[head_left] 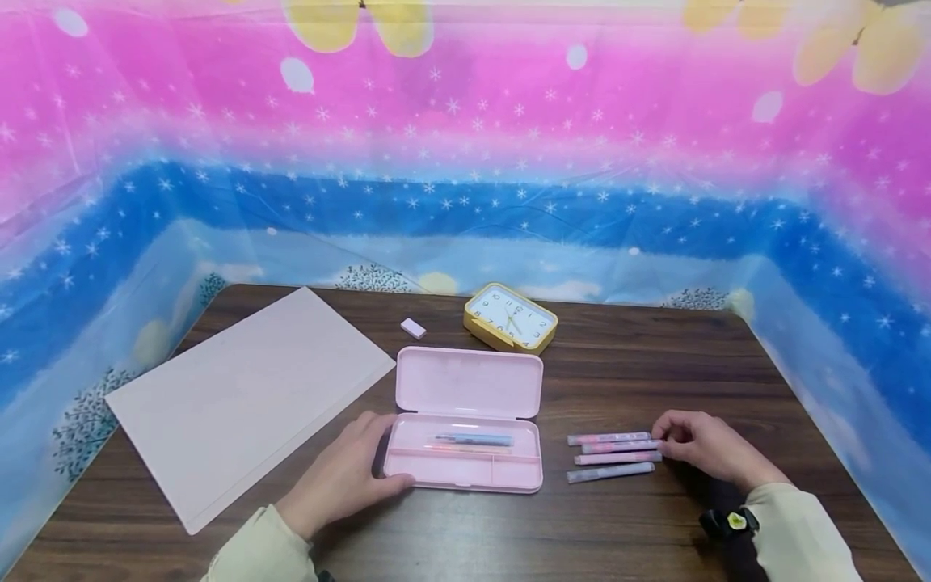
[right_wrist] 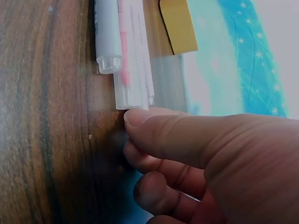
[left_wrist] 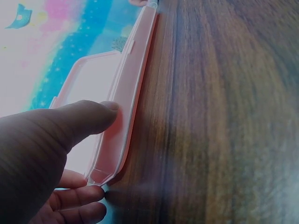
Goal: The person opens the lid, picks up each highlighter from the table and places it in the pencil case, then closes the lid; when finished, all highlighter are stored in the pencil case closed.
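Observation:
A pink pencil case (head_left: 469, 485) lies with its lid (head_left: 469, 381) raised, a blue pen (head_left: 476, 440) and an orange one inside its long compartment. My left hand (head_left: 349, 473) grips the case's left end, the thumb along the front wall and the fingers round the corner, as the left wrist view also shows. To the right, several capped pens lie in a row, pink ones at the back and a grey pen (head_left: 611, 472) nearest me. My right hand (head_left: 705, 444) pinches the right end of a pink pen (head_left: 618, 447) in that row between thumb and forefinger.
Behind the case stand a yellow clock (head_left: 511, 318), leaning back, and a small pale eraser (head_left: 413, 328). A large pale pink board or folder (head_left: 250, 404) lies at the left. Patterned cloth (head_left: 465, 202) hangs round the far and side edges of the wooden table (head_left: 465, 541).

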`<state>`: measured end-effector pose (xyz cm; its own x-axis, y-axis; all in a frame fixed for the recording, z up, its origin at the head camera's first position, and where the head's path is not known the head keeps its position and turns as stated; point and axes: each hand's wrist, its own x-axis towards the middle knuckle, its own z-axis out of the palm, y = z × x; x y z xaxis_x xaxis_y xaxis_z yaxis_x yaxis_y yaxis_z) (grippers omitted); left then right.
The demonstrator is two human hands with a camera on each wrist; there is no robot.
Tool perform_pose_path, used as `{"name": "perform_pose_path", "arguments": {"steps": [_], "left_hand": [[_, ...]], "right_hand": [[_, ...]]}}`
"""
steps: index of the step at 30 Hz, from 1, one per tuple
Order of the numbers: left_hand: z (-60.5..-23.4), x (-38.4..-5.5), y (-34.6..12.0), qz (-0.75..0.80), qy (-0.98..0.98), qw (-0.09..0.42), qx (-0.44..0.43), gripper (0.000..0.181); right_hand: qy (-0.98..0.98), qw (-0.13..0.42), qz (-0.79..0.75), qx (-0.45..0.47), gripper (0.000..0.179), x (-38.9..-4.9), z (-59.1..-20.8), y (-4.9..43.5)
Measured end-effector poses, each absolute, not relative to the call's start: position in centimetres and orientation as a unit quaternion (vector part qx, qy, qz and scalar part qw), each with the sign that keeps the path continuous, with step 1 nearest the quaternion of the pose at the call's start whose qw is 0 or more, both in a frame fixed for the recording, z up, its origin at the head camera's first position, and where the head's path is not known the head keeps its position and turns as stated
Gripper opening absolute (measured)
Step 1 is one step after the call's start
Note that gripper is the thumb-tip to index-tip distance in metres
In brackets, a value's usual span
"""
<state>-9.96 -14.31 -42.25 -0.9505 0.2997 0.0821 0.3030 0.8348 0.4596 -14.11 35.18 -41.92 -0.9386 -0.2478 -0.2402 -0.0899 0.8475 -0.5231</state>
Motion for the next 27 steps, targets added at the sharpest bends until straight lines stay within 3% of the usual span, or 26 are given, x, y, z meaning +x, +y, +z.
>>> {"name": "perform_pose_path", "arguments": {"steps": [11, 27], "left_hand": [[-42.4, -10.0, -14.2, -0.24, -0.959, -0.002, -0.154, 0.079], [-42.3, -10.1, -14.3, -0.239, -0.958, -0.001, -0.156, 0.08]], "right_hand": [[0.939, 0.158, -0.29, -0.09, 0.006, -13.8, -40.9, 35.6], [0.952, 0.105, -0.274, -0.09, 0.011, -12.9, -37.4, 33.7]]}}
